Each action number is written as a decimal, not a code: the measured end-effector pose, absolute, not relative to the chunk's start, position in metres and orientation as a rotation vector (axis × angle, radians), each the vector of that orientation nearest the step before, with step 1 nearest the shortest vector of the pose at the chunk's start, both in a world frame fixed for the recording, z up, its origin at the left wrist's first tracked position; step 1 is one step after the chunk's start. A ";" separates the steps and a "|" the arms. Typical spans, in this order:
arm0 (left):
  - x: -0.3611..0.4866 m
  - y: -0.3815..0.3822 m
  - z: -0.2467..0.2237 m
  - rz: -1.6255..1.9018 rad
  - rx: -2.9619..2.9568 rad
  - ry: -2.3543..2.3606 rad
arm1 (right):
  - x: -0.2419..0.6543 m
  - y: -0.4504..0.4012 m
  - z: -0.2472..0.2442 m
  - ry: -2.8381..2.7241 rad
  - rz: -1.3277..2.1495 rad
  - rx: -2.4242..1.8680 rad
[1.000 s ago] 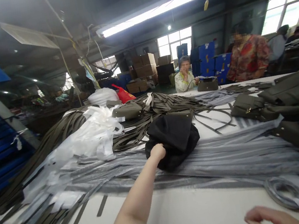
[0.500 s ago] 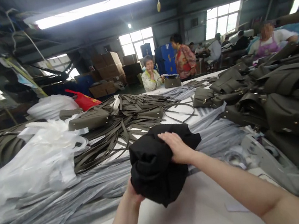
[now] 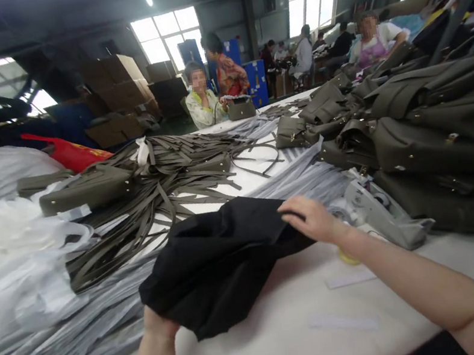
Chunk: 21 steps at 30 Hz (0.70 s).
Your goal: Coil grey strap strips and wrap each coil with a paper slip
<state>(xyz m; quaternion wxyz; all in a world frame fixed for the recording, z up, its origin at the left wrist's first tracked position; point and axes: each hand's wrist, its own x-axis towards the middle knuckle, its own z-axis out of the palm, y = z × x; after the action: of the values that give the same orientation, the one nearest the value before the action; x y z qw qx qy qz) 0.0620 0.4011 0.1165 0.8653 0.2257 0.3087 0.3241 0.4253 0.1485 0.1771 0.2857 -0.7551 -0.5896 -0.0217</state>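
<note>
A piece of black fabric (image 3: 219, 260) stretches between my two hands above the white table (image 3: 265, 335). My right hand (image 3: 311, 219) pinches its right edge, thumb and fingers closed on the cloth. At the lower left end, my left hand (image 3: 160, 326) holds the fabric; its fingers are mostly hidden beneath the folds. The cloth is spread out, with loose creases in the middle and a corner hanging down. Just beyond my right wrist lie a grey tape dispenser (image 3: 377, 208) and a partly hidden yellow ring (image 3: 347, 256).
Olive-brown bags (image 3: 436, 136) are heaped at the right. Dark straps (image 3: 171, 170) lie tangled in the middle, beside white plastic bags (image 3: 17, 259) and long grey strips (image 3: 76, 334). White paper strips (image 3: 343, 324) are near me. Several people work across the table and farther back.
My hands have moved apart, and the bunched black fabric is now pulled out wide between them. My right hand has shifted from on top of the bundle to its right edge. The view has tilted down and turned right.
</note>
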 end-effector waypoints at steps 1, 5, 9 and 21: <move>0.067 0.398 0.118 0.723 0.466 0.731 | 0.442 0.135 0.175 -1.466 -0.077 -2.126; 0.086 0.377 0.125 0.762 0.549 0.964 | 0.481 0.088 0.145 -1.302 0.002 -2.439; 0.098 0.356 0.134 0.686 0.716 1.028 | 0.472 0.065 0.108 -1.381 0.020 -2.498; 0.110 0.342 0.147 0.768 0.719 0.952 | 0.386 0.117 0.255 -1.898 0.913 -1.404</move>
<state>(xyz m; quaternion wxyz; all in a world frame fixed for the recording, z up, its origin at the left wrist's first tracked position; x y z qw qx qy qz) 0.1102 0.3421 0.1473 0.7588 0.3299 0.4373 0.3524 0.3862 0.1175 0.2555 0.3003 -0.5292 -0.7152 0.3440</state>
